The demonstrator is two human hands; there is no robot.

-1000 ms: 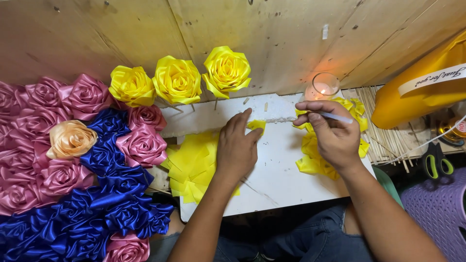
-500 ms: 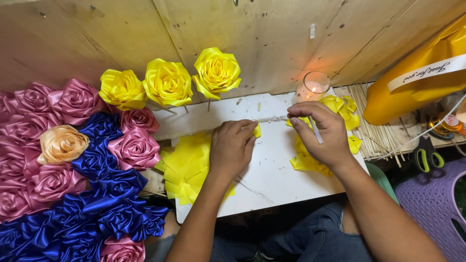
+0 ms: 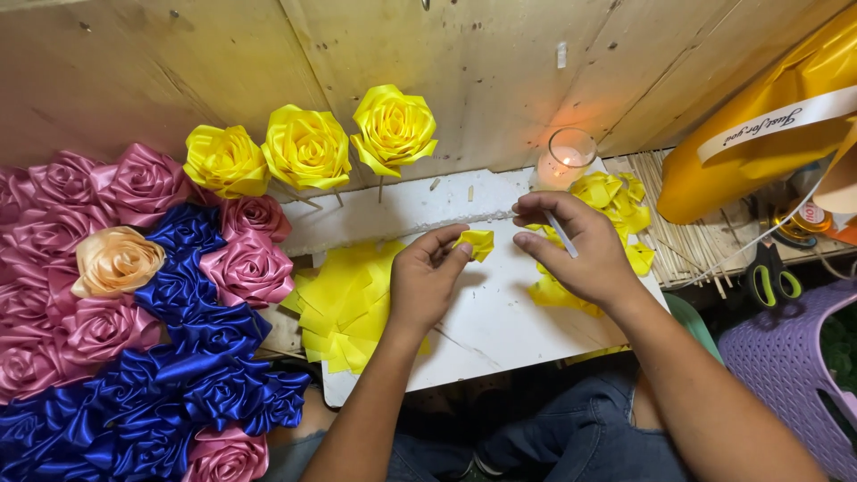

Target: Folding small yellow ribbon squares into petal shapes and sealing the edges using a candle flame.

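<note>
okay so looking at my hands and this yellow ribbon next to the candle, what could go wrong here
1. The lit candle stands right beside the folded yellow petals and near the bamboo sticks; a nudge could scorch or light them.
2. The right hand, holding a thin stick, works close to that flame and might brush it.
3. The small yellow ribbon piece is pinched only at the left hand fingertips, so it may unfold or slip.

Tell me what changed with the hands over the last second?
The left hand drew back from the right and now pinches a folded yellow ribbon piece on its own. The right hand still holds the thin white stick. The yellow roses, candle and ribbon squares stayed put.
</note>
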